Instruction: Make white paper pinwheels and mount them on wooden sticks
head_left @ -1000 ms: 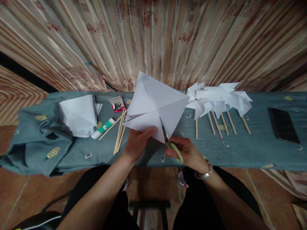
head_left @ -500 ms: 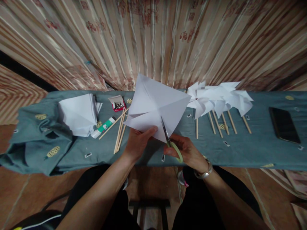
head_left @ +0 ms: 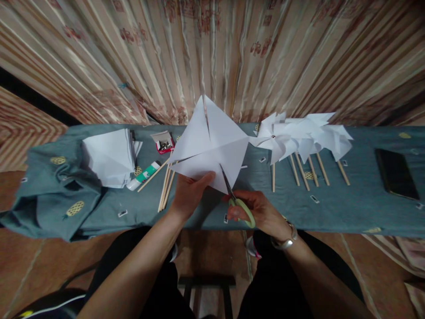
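Note:
My left hand (head_left: 191,190) pinches the lower left edge of a white square sheet of paper (head_left: 226,133), thumb on top. The sheet is held corner-up above the table and shows slits running inward from its top and left corners. A pair of scissors (head_left: 244,212) with pale green handles is in my right hand (head_left: 260,208). Its blades lie at the sheet's bottom corner and point up toward the middle. To the right stand finished-looking white paper pinwheels (head_left: 274,137) on wooden sticks, lying on the cloth.
On the green tablecloth (head_left: 365,195) at left lie a stack of white paper (head_left: 108,155), a glue stick (head_left: 144,176), several wooden sticks (head_left: 166,190) and a small red box (head_left: 164,144) of metal pins. A black phone (head_left: 396,173) lies far right. Curtains (head_left: 219,53) hang behind.
The sheet has tilted and shifted slightly, so the slit at its top corner now stands open. The scissors stay at the bottom corner, moved slightly.

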Demonstrator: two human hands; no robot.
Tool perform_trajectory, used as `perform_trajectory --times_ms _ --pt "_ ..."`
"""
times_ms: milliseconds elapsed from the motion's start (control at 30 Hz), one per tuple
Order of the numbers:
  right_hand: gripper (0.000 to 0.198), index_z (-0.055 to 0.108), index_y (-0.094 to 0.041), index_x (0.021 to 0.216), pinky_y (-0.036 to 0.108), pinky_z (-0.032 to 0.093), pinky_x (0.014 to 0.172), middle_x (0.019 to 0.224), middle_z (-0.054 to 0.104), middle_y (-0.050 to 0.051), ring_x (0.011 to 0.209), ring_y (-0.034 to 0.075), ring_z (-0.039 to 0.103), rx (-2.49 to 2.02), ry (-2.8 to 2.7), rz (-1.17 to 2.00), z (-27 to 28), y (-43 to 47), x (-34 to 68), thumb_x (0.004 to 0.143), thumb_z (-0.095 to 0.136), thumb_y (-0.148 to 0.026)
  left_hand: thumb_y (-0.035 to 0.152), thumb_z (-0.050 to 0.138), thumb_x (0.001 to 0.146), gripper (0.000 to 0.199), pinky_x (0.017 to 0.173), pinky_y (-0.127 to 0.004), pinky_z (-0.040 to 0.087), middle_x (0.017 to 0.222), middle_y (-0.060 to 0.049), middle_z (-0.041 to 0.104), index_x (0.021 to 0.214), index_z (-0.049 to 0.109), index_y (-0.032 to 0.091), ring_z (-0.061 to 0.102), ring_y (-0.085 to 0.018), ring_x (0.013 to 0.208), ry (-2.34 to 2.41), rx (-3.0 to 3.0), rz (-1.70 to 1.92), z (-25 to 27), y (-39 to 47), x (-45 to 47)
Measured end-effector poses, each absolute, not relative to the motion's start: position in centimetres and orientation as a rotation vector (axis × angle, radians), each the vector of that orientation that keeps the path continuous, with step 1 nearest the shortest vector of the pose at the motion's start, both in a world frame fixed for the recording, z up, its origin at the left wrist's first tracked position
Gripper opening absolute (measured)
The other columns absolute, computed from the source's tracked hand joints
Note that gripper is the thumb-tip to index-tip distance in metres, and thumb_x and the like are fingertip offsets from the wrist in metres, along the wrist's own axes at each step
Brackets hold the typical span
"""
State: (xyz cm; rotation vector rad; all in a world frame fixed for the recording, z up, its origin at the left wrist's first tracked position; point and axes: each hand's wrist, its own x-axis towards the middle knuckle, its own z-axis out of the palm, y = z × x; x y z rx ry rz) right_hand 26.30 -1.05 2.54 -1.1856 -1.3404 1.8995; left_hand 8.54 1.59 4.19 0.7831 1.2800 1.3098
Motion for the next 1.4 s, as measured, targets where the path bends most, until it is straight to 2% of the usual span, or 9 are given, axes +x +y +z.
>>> perform_trajectory --times_ms 133,367,567,700,867,1067,1400 --pt "0.047 0.061 -0.017 0.068 0.02 0.033 0.046 0.06 0.056 -0.002 0.053 0.008 0.044 -1.194 -1.4 1.799 2.39 -0.95 26.19 0.064 0.081 -0.059 0.025 0.083 0.06 0.022 0.066 -0.031 0.055 0.079 -0.004 0.073 0.075 0.07 0.015 0.065 -0.018 0.068 1.202 0.724 1.296 4.15 1.28 8.97" --pt "0.047 0.059 -0.018 0.067 0.02 0.032 0.047 0.061 0.051 -0.004 0.054 0.008 0.038 -1.152 -1.362 1.793 2.64 -0.86 25.76 0.063 0.081 -0.06 0.025 0.084 0.059 0.029 0.065 -0.032 0.057 0.086 -0.005 0.074 0.083 0.07 0.015 0.067 -0.019 0.072 1.155 0.656 1.295 3.76 1.18 9.1" --pt "0.049 0.067 -0.016 0.081 0.02 0.036 0.049 0.064 0.055 -0.001 0.057 0.01 0.044 -1.12 -1.411 1.752 2.34 -0.96 25.88 0.069 0.075 -0.063 0.025 0.083 0.061 0.028 0.062 -0.03 0.056 0.078 -0.002 0.072 0.084 0.07 0.015 0.065 -0.017 0.068 1.12 0.656 1.288 3.85 1.04 9.14" --pt "0.052 0.067 -0.016 0.095 0.02 0.04 0.05 0.068 0.06 -0.001 0.058 0.01 0.048 -1.13 -1.349 1.794 2.19 -0.91 25.82 0.066 0.081 -0.057 0.023 0.083 0.061 0.034 0.063 -0.029 0.055 0.082 -0.003 0.073 0.092 0.071 0.016 0.066 -0.017 0.07 1.108 0.634 1.297 3.8 1.0 9.17" --pt "0.063 0.066 -0.015 0.106 0.021 0.045 0.05 0.07 0.065 0.002 0.058 0.012 0.053 -1.134 -1.289 1.822 1.95 -0.92 25.66 0.063 0.082 -0.059 0.025 0.083 0.062 0.036 0.068 -0.03 0.055 0.086 -0.004 0.074 0.095 0.071 0.016 0.067 -0.018 0.075 1.099 0.648 1.304 3.65 1.01 9.2" --pt "0.062 0.069 -0.017 0.105 0.021 0.045 0.049 0.068 0.065 0.001 0.056 0.011 0.054 -1.131 -1.301 1.78 1.72 -1.01 25.65 0.064 0.081 -0.062 0.025 0.083 0.062 0.037 0.071 -0.03 0.055 0.085 -0.003 0.074 0.095 0.071 0.016 0.067 -0.018 0.075 1.144 0.675 1.309 3.46 1.07 9.17" --pt "0.051 0.072 -0.018 0.095 0.021 0.043 0.049 0.066 0.063 -0.002 0.056 0.01 0.053 -1.159 -1.229 1.833 2.02 -0.81 25.65 0.058 0.088 -0.049 0.025 0.083 0.061 0.041 0.067 -0.031 0.055 0.085 -0.004 0.074 0.099 0.071 0.016 0.066 -0.018 0.074 1.163 0.671 1.314 3.47 1.02 9.18"
